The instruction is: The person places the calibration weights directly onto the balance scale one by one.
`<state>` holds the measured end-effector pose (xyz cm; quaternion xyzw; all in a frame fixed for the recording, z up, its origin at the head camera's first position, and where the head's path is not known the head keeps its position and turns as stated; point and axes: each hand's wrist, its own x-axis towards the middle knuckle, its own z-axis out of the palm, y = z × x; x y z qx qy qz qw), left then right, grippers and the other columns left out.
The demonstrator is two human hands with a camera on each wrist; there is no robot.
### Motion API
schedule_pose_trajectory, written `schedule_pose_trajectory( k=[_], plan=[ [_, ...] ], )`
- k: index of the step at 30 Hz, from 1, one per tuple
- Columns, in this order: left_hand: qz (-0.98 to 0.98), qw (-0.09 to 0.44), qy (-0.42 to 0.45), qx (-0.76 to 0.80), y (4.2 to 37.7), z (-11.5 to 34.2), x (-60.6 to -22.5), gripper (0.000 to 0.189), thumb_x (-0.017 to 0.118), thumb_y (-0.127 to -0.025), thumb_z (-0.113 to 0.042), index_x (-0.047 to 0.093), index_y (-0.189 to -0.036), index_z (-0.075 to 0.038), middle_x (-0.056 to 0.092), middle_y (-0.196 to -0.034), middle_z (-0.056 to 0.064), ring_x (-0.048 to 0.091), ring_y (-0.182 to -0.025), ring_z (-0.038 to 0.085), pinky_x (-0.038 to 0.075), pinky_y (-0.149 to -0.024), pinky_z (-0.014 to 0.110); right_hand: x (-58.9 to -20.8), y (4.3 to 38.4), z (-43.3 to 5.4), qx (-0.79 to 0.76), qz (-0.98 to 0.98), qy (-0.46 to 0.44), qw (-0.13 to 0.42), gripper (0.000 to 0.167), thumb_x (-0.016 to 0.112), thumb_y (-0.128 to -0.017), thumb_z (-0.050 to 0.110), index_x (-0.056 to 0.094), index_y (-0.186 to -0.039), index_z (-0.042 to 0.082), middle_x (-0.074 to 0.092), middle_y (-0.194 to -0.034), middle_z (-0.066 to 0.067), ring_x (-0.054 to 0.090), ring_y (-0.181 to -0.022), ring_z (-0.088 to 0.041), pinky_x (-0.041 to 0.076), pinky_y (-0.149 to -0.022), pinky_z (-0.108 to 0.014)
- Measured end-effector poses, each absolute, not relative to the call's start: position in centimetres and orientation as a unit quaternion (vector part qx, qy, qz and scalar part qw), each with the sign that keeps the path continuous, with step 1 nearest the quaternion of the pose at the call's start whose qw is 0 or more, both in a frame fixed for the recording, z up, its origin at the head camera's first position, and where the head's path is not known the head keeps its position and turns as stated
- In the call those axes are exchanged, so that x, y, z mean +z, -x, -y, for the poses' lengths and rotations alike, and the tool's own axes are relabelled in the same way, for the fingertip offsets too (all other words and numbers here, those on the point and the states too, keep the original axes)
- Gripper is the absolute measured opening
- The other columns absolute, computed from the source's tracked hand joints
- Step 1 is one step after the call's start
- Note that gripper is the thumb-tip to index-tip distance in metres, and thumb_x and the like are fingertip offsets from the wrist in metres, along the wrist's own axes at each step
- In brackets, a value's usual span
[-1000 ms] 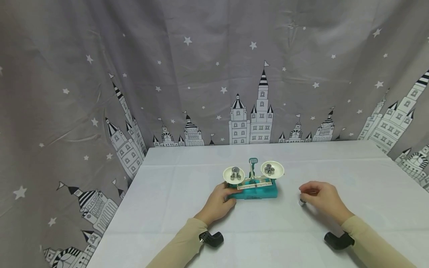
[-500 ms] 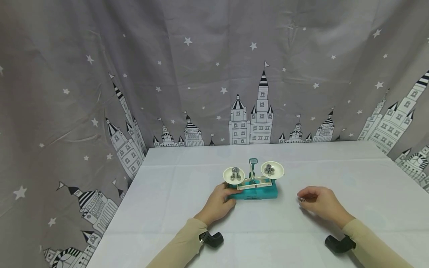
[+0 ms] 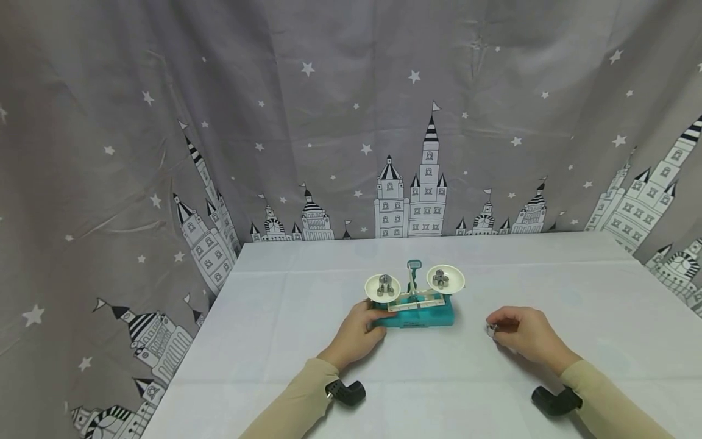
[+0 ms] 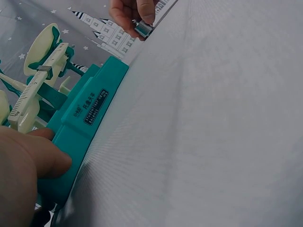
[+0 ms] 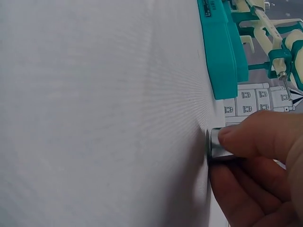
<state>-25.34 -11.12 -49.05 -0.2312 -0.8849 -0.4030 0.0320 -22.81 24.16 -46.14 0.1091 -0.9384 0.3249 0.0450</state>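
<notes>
A teal two-pan balance [image 3: 422, 315] stands on the table, its left pan [image 3: 373, 286] lower than its right pan [image 3: 456, 280] in the head view. Several small metal weights sit in each pan. My left hand [image 3: 356, 332] grips the left end of the balance's base, the thumb on its front face in the left wrist view. Off to the right, my right hand [image 3: 529, 332] pinches a shiny metal weight [image 5: 218, 144] between thumb and fingers. In the right wrist view that weight is right at the tabletop, partly covered by the thumb.
White cloth covers the table [image 3: 285, 366]. Behind it hangs a grey curtain [image 3: 329, 122] printed with castles and stars. Black wrist cameras sit on both sleeves.
My right hand has come down slightly toward me and now shows the metal weight at its fingertips. My left hand and the balance have stayed put.
</notes>
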Motion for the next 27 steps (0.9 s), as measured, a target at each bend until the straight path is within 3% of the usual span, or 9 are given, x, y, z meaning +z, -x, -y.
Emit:
schedule_pose_trajectory(
  k=[4, 14, 23, 27],
  plan=[
    [0.884, 0.032, 0.232, -0.403, 25.4, 11.1, -49.1, 0.035, 0.061, -0.089, -0.008, 0.075, -0.120, -0.011, 0.055, -0.148, 0.019, 0.049, -0.140, 0.036, 0.038, -0.118, 0.057, -45.9, 22.9, -24.1, 0.333, 0.935, -0.106, 0.052, 0.022, 0.078, -0.077, -0.002, 0.075, -0.096, 0.010, 0.077, -0.099, -0.006, 0.072, -0.091, -0.021, 0.060, -0.076, -0.023],
    [0.886, 0.032, 0.230, -0.402, 25.4, 11.1, -49.1, 0.035, 0.060, -0.089, -0.009, 0.075, -0.121, -0.011, 0.055, -0.147, 0.019, 0.049, -0.139, 0.036, 0.039, -0.117, 0.058, -44.5, 23.7, -23.6, 0.425, 0.892, -0.130, 0.084, 0.018, 0.072, -0.078, -0.009, 0.072, -0.091, 0.003, 0.075, -0.100, -0.015, 0.065, -0.084, 0.010, 0.057, -0.077, -0.012],
    [0.885, 0.045, 0.238, -0.397, 25.6, 11.1, -49.4, 0.036, 0.060, -0.088, -0.008, 0.076, -0.120, -0.012, 0.057, -0.144, 0.020, 0.052, -0.136, 0.036, 0.040, -0.115, 0.059, -44.1, 23.9, -23.0, 0.455, 0.877, -0.112, 0.105, 0.017, 0.073, -0.078, -0.008, 0.071, -0.093, 0.000, 0.073, -0.097, -0.013, 0.062, -0.083, 0.009, 0.056, -0.073, -0.012],
    [0.887, 0.041, 0.234, -0.396, 25.5, 11.1, -49.4, 0.036, 0.060, -0.088, -0.008, 0.075, -0.121, -0.011, 0.057, -0.145, 0.019, 0.051, -0.137, 0.036, 0.041, -0.115, 0.058, -43.9, 24.0, -23.0, 0.467, 0.872, -0.104, 0.102, 0.017, 0.073, -0.079, -0.006, 0.072, -0.096, -0.003, 0.074, -0.099, -0.018, 0.063, -0.083, 0.009, 0.056, -0.074, -0.011]
  ],
)
